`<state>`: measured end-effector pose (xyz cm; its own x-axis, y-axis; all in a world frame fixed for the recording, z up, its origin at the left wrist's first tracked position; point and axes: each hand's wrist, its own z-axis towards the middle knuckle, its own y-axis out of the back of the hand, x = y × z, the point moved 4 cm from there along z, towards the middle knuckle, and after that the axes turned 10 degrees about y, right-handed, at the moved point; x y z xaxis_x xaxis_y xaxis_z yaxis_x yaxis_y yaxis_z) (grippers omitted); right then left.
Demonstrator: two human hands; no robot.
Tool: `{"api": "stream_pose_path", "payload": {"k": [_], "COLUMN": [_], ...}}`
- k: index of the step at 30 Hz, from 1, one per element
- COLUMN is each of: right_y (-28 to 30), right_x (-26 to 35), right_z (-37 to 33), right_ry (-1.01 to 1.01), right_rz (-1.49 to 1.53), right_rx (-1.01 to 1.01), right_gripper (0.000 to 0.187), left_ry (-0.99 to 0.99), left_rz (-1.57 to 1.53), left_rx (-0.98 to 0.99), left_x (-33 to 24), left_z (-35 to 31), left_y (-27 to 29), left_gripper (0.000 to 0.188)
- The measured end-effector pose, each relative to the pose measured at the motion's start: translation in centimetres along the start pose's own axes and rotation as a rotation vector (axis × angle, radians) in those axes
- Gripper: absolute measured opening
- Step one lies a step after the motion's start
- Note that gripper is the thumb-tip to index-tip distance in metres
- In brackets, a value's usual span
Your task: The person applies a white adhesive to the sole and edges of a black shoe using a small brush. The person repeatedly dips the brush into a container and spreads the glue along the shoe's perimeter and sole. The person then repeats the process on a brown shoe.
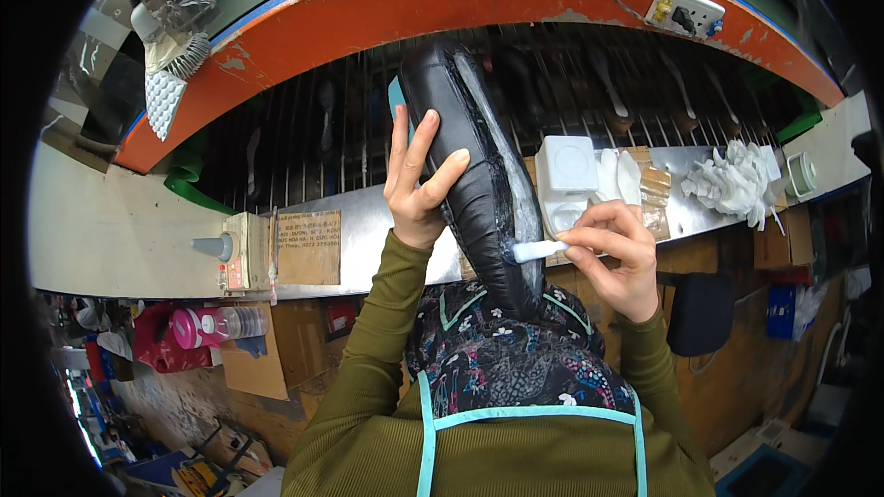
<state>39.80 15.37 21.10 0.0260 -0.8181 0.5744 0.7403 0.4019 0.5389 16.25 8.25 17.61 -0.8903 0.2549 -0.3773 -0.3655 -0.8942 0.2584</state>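
A black shoe upper (479,207) stretched over a form stands tilted upright before me, its lower end against my lap. Pleats run along its turned-in edge, and a greyish-white smear covers the underside, which faces right. My left hand (419,189) grips it from the left, fingers and thumb spread on the black side; a bit of teal shows behind the fingers. Between the thumb and fingers of my right hand (615,253) is a small white brush (539,250), its tip touching the underside's edge near the lower end. Just beyond the brush sits a white plastic container (567,166).
Dark shoe-like pieces lie on a rack of metal bars (295,138) beneath an orange panel (322,41). Crumpled white gloves (732,182) lie on the metal ledge at right. Left are a cardboard piece (308,248) and a grey cone-shaped knob (214,246). A black chair back (700,313) stands lower right.
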Motion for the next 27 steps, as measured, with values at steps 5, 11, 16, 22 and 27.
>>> {"api": "stream_pose_path", "payload": {"k": [5, 11, 16, 22, 27], "right_y": [-0.7, -2.8, -1.6, -3.0, -3.5], "right_x": [-1.3, -1.1, 0.8, 0.5, -0.2], "right_z": [-0.7, -3.2, -4.8, -4.1, -2.3], "right_ry": [-0.154, -0.451, -0.425, -0.408, -0.305], "right_rz": [0.342, 0.506, 0.402, 0.359, 0.272], "right_rx": [-0.078, -0.154, -0.151, -0.168, -0.155], "right_gripper": [0.015, 0.014, 0.017, 0.016, 0.014], "left_ry": [0.077, 0.197, 0.303, 0.331, 0.311], "left_rz": [-0.028, -0.017, 0.032, 0.068, 0.076], "left_rx": [0.034, 0.077, 0.123, 0.155, 0.153], "left_x": [0.1, 0.6, 1.3, 1.2, 1.0], "left_z": [-0.5, -1.8, -3.0, -3.9, -4.0], "left_y": [-0.1, -0.2, 0.3, 1.0, 1.3], "left_gripper": [0.048, 0.059, 0.062, 0.059, 0.056]}}
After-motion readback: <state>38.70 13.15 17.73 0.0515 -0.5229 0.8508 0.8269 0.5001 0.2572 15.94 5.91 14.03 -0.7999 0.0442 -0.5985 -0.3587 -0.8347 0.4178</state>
